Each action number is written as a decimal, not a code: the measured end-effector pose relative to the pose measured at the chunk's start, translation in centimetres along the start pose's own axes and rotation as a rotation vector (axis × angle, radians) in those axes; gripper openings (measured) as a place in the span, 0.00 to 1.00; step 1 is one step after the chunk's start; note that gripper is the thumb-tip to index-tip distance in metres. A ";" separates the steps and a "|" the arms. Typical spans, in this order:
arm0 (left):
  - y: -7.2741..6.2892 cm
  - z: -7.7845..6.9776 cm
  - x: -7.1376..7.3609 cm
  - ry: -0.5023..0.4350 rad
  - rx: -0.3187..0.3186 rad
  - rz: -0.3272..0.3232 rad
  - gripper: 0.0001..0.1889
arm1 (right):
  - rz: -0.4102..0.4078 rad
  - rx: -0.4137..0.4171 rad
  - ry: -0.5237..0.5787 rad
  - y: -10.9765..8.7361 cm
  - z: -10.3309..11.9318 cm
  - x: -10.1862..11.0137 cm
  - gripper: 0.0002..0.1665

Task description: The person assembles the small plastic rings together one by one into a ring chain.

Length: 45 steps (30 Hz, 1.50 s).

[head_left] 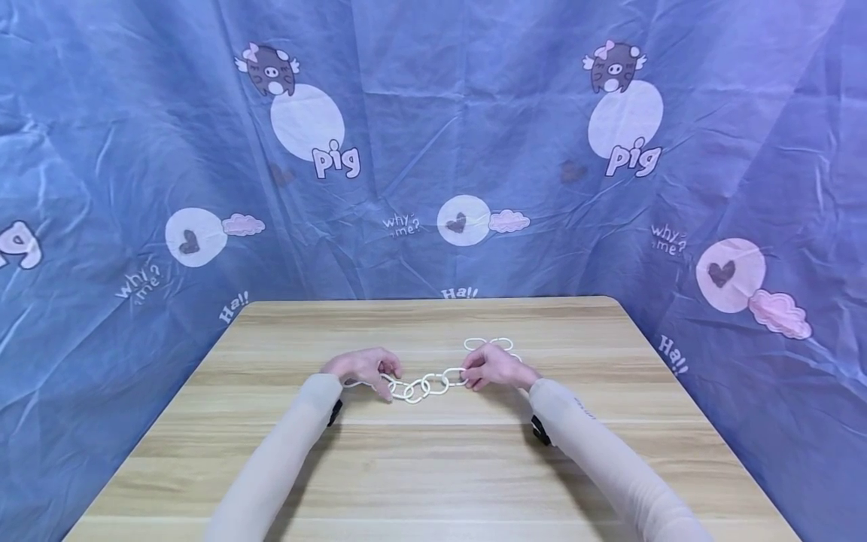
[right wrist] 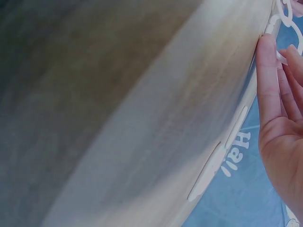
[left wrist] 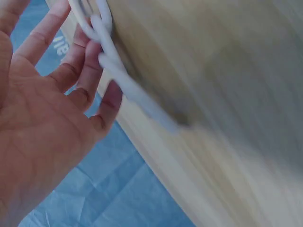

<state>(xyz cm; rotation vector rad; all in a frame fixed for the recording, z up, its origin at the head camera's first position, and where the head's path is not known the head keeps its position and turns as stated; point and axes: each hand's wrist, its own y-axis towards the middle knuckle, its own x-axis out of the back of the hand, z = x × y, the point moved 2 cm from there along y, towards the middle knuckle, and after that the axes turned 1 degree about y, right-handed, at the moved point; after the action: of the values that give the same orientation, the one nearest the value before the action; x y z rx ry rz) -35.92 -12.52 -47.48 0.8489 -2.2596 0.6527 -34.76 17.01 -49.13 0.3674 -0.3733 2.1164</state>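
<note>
A chain of white oval links (head_left: 435, 385) stretches between the two hands over the middle of the table. My left hand (head_left: 366, 367) holds its left part, with thumb and fingers about a link. In the left wrist view, the fingertips of the left hand (left wrist: 71, 71) lie along the white links (left wrist: 142, 99), one of which trails past the little finger. On the other side, my right hand (head_left: 494, 366) pinches the link at the chain's right end. The right wrist view has the right hand (right wrist: 279, 104) with a white link (right wrist: 281, 57) between thumb and fingers.
More white links (head_left: 476, 344) lie on the table behind the right hand; two links (right wrist: 204, 172) show flat near the table's edge in the right wrist view. The wooden table (head_left: 433, 474) reaches back to a blue printed curtain (head_left: 420, 135).
</note>
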 end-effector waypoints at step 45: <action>-6.4 5.8 4.5 -0.024 0.119 -0.127 0.22 | 0.035 -0.042 0.130 0.6 0.8 -2.0 0.13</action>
<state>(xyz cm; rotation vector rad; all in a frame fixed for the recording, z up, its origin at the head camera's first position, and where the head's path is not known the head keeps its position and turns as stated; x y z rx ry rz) -36.31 -22.20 -46.82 1.0538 -2.1842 0.7264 -34.10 14.86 -49.24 0.1992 -0.3502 2.1499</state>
